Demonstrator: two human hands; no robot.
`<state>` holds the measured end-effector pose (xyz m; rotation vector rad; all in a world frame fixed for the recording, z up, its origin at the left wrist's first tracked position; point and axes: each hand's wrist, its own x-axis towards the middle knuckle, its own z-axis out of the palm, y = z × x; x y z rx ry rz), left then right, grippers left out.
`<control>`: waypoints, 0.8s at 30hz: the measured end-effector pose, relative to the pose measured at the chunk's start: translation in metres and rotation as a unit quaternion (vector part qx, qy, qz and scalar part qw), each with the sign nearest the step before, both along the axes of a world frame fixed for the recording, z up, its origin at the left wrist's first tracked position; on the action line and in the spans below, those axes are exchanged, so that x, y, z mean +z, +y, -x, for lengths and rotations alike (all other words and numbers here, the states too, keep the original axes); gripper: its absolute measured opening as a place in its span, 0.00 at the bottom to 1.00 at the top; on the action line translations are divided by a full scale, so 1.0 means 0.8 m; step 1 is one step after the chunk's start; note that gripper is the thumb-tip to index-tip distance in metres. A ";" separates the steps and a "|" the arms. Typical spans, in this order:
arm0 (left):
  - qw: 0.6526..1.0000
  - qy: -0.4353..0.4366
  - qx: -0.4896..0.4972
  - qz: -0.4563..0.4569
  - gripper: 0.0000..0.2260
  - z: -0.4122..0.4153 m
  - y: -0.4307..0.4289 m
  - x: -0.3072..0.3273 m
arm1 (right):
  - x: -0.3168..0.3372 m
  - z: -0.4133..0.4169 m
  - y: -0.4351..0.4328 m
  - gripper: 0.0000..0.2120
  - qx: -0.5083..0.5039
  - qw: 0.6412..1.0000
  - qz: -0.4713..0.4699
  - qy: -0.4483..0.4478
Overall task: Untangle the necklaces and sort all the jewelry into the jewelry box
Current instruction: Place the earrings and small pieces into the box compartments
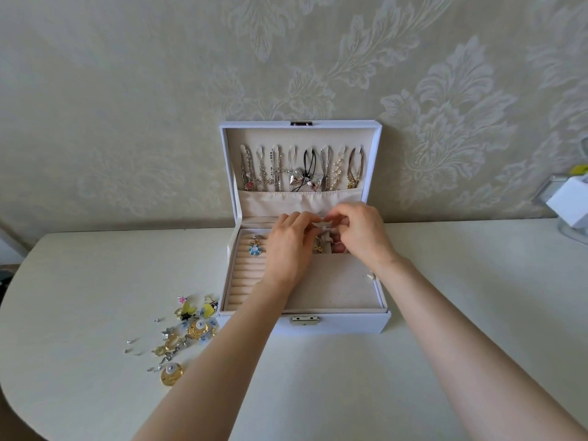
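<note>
Jewelry box (334,324) stands open at the far middle of the counter (445,313), lid upright against the wallpapered wall.

Necklaces (302,170) hang in a row from the hooks inside the lid, their lower ends tucked into the fabric pocket (273,202) below them.

Your left hand (288,246) and right hand (362,233) meet over the far part of the tray. The fingertips of both pinch a small pale piece (321,226) between them. What kind of piece it is cannot be told; it is mostly hidden by your fingers.

Both hands are narrow, fingers curled in, closed on that piece.

Ring rolls (245,278) fill the left side of the tray. A blue flower ring (254,250) sits in a far roll, just left of your left hand.

Small compartments under your hands hold a gold item (317,249) and pinkish items (339,247); details too small to read.

The large near-right compartment (337,288) shows bare lining.

Loose jewelry pile (187,329) lies on the counter to the near left of the box: yellow, gold, blue and silver pieces, with small bits scattered around.

White object (569,202) at the far right edge, partly cut off.
</note>
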<state>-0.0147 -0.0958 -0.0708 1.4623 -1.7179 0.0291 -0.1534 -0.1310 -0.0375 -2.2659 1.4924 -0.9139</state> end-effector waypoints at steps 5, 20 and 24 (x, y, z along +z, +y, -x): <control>0.996 0.081 -0.012 -0.038 0.05 0.000 0.002 0.002 | 0.016 -0.001 0.011 0.18 0.086 0.987 -0.108 -0.085; 0.988 0.111 -0.088 -0.064 0.07 0.003 0.006 0.005 | 0.003 0.003 0.010 0.03 0.015 0.993 -0.046 -0.106; 0.987 0.116 -0.078 -0.078 0.09 0.003 0.006 0.007 | 0.007 0.005 0.012 0.04 0.017 0.987 -0.083 -0.139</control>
